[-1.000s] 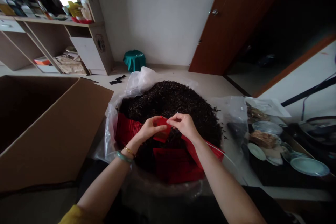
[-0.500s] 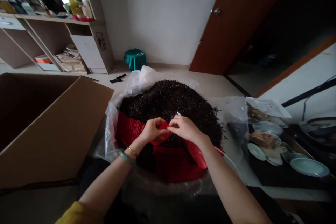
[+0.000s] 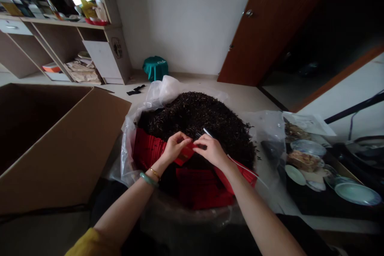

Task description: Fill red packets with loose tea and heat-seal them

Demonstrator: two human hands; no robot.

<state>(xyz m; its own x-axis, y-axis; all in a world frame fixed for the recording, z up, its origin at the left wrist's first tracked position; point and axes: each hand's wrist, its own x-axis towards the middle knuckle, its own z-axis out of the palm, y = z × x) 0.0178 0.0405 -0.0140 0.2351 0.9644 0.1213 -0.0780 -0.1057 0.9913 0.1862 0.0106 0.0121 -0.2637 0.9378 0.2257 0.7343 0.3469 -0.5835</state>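
Head view, and the left hand (image 3: 175,149) pinches a red packet (image 3: 187,153), right hand (image 3: 211,151) fingers nipping its upper edge, right over the dark heap (image 3: 199,110), beside a red stack (image 3: 147,148)!

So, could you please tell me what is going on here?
A person is handling a small red packet with both hands: the left hand holds it, and the fingertips of the right hand are at its edge. This is over a heap of dark, loose shreds in a plastic liner. More red packets stand in rows at the near side. A large open cardboard box is to the left.
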